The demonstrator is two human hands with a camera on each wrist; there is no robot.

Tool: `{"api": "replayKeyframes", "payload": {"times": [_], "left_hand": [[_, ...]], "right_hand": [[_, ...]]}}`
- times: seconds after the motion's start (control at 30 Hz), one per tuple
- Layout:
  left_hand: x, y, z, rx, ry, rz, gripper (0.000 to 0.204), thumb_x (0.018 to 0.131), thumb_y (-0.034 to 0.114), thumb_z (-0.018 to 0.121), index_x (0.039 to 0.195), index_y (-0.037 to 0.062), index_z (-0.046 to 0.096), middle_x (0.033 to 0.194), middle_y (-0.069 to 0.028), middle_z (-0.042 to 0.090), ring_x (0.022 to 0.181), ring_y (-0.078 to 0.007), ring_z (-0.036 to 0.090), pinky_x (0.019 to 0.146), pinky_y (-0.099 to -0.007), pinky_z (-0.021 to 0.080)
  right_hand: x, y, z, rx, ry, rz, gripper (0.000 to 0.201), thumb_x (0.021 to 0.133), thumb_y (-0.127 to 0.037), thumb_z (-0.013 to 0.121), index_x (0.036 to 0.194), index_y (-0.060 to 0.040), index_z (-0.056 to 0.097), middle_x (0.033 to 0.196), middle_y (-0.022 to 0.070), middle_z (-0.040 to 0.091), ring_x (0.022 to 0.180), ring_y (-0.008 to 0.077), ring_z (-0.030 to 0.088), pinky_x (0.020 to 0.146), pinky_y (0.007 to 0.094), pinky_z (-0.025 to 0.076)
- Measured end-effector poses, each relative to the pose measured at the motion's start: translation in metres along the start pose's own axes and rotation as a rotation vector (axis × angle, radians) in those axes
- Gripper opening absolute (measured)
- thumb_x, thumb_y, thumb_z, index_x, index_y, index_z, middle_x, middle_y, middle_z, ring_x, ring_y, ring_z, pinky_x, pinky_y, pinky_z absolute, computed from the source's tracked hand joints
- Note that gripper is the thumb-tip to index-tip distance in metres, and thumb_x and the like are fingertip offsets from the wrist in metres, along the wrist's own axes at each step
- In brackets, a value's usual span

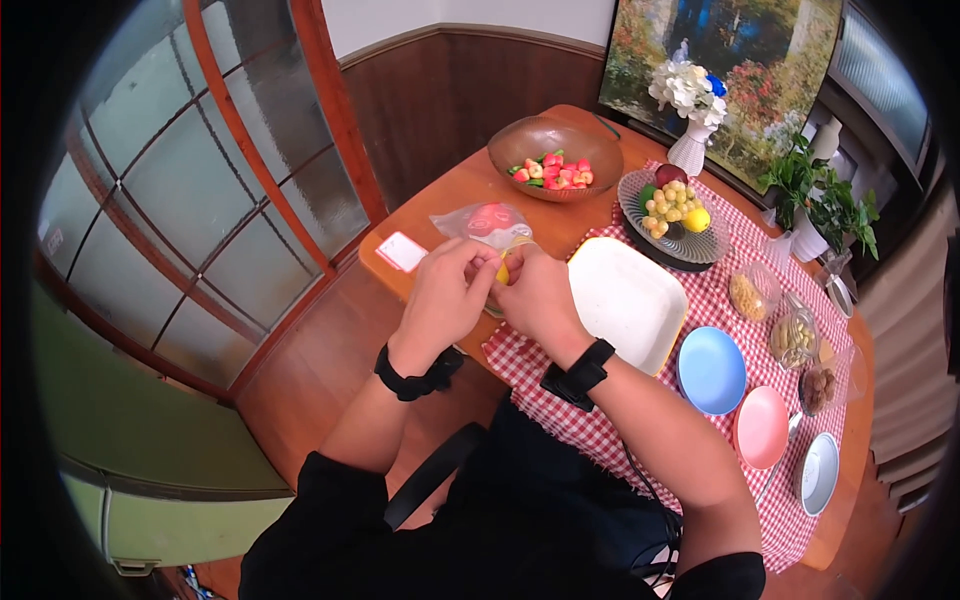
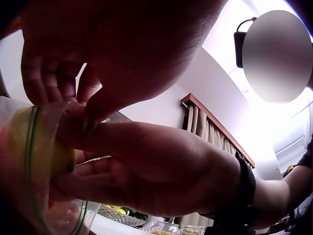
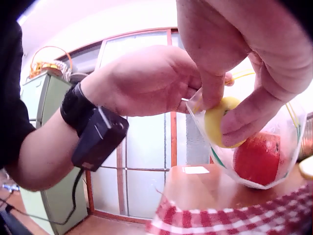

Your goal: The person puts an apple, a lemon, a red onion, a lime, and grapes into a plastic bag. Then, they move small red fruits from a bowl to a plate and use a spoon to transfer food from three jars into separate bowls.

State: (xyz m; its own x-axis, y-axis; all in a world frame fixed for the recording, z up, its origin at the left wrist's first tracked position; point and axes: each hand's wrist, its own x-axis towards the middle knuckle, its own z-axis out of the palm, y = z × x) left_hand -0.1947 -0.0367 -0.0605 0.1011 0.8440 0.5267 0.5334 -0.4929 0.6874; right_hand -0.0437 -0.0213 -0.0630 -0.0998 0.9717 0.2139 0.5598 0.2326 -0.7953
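A clear zip bag (image 1: 450, 222) with a green seal line stands on the wooden table, its mouth spread. Inside it lies a large red fruit (image 3: 257, 157), apple-like. My right hand (image 1: 543, 300) pinches a small yellow fruit (image 3: 213, 128) between thumb and fingers, right at the bag's mouth. In the right wrist view the fruit sits within the bag's rim. My left hand (image 1: 445, 300) pinches the edge of the bag on the other side, close to the right hand. From the left wrist, the bag (image 2: 29, 161) partly veils the yellow fruit (image 2: 62, 157).
A white tray (image 1: 625, 305) stands right of my hands on a checkered cloth (image 1: 530, 375). Behind are a brown bowl (image 1: 520, 150) of small red fruits and a glass fruit bowl (image 1: 635, 195). Plates (image 1: 711, 370) and clear containers (image 1: 793, 340) stand farther right. A white card (image 1: 402, 252) lies left.
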Motion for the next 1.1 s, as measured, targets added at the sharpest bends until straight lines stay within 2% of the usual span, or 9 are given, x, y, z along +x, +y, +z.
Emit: {"api": "replayKeyframes", "payload": {"times": [0.07, 0.13, 0.23, 0.37, 0.47, 0.53, 0.63, 0.87, 1.1], "left_hand": [[0.002, 0.000, 0.000, -0.026, -0.006, -0.004, 0.015, 0.097, 0.010, 0.069, 0.100, -0.0040, 0.069, 0.083, -0.0092, 0.064, 0.073, -0.0154, 0.063, 0.069, -0.0287, 0.052], [0.003, -0.003, 0.002, -0.102, 0.005, -0.072, 0.014, 0.096, 0.010, 0.068, 0.098, -0.0031, 0.069, 0.089, -0.0161, 0.067, 0.078, -0.0271, 0.068, 0.071, -0.0374, 0.054], [0.001, -0.011, 0.002, 0.032, 0.012, -0.012, 0.013, 0.099, 0.010, 0.066, 0.099, -0.0028, 0.066, 0.088, -0.0095, 0.064, 0.076, -0.0162, 0.063, 0.069, -0.0284, 0.051], [-0.009, -0.023, -0.001, 0.124, -0.067, 0.009, 0.013, 0.094, 0.008, 0.070, 0.102, -0.0008, 0.064, 0.094, -0.0119, 0.063, 0.085, -0.0227, 0.065, 0.078, -0.0320, 0.053], [-0.018, -0.026, -0.001, 0.287, -0.129, 0.130, 0.030, 0.084, 0.005, 0.077, 0.109, 0.0018, 0.062, 0.103, -0.0149, 0.060, 0.100, -0.0323, 0.062, 0.089, -0.0377, 0.051], [-0.021, -0.027, 0.001, 0.343, -0.101, 0.088, 0.050, 0.073, 0.002, 0.083, 0.117, 0.0043, 0.060, 0.113, -0.0163, 0.057, 0.112, -0.0378, 0.057, 0.096, -0.0414, 0.048], [-0.020, -0.029, 0.000, 0.321, -0.170, 0.104, 0.058, 0.069, 0.001, 0.084, 0.121, 0.0041, 0.058, 0.119, -0.0183, 0.053, 0.115, -0.0414, 0.054, 0.100, -0.0457, 0.046], [-0.015, -0.024, 0.003, 0.375, -0.125, 0.121, 0.054, 0.071, 0.002, 0.083, 0.120, 0.0050, 0.060, 0.117, -0.0178, 0.054, 0.113, -0.0408, 0.055, 0.098, -0.0454, 0.048], [-0.012, -0.046, 0.019, 0.429, 0.034, -0.035, 0.032, 0.077, 0.009, 0.083, 0.103, 0.0037, 0.064, 0.108, -0.0169, 0.059, 0.106, -0.0396, 0.059, 0.091, -0.0445, 0.050]], "right_hand": [[0.002, -0.002, -0.001, -0.040, 0.003, -0.016, 0.033, 0.083, -0.020, 0.080, 0.095, 0.0080, 0.067, 0.090, 0.0306, 0.071, 0.088, 0.0471, 0.071, 0.079, 0.0506, 0.057], [0.002, -0.002, 0.000, -0.079, 0.007, -0.029, 0.032, 0.084, -0.020, 0.079, 0.094, 0.0085, 0.068, 0.088, 0.0300, 0.071, 0.088, 0.0470, 0.071, 0.079, 0.0509, 0.057], [-0.004, 0.003, 0.004, -0.119, -0.062, -0.055, 0.030, 0.088, -0.021, 0.074, 0.092, 0.0084, 0.071, 0.084, 0.0285, 0.071, 0.085, 0.0455, 0.071, 0.079, 0.0513, 0.058], [-0.018, 0.016, 0.006, -0.330, -0.261, -0.267, 0.027, 0.088, -0.020, 0.067, 0.094, 0.0048, 0.075, 0.085, 0.0253, 0.073, 0.085, 0.0416, 0.071, 0.081, 0.0480, 0.059], [-0.026, 0.022, 0.017, -0.533, -0.397, -0.372, 0.021, 0.086, -0.016, 0.064, 0.093, -0.0015, 0.079, 0.098, 0.0196, 0.076, 0.109, 0.0386, 0.066, 0.088, 0.0454, 0.057], [-0.029, 0.023, 0.019, -0.556, -0.387, -0.379, 0.022, 0.085, -0.016, 0.065, 0.094, -0.0017, 0.079, 0.098, 0.0192, 0.076, 0.108, 0.0381, 0.066, 0.088, 0.0457, 0.056], [-0.027, 0.020, 0.017, -0.591, -0.398, -0.411, 0.022, 0.085, -0.016, 0.065, 0.095, -0.0023, 0.079, 0.097, 0.0179, 0.076, 0.108, 0.0370, 0.066, 0.089, 0.0455, 0.055], [-0.025, 0.022, 0.014, -0.606, -0.469, -0.470, 0.022, 0.084, -0.018, 0.066, 0.093, -0.0036, 0.080, 0.104, 0.0159, 0.075, 0.111, 0.0333, 0.065, 0.094, 0.0438, 0.051], [-0.025, 0.027, 0.016, -0.612, -0.531, -0.470, 0.029, 0.088, -0.020, 0.060, 0.099, -0.0012, 0.079, 0.110, 0.0175, 0.074, 0.110, 0.0336, 0.066, 0.095, 0.0449, 0.052]]}}
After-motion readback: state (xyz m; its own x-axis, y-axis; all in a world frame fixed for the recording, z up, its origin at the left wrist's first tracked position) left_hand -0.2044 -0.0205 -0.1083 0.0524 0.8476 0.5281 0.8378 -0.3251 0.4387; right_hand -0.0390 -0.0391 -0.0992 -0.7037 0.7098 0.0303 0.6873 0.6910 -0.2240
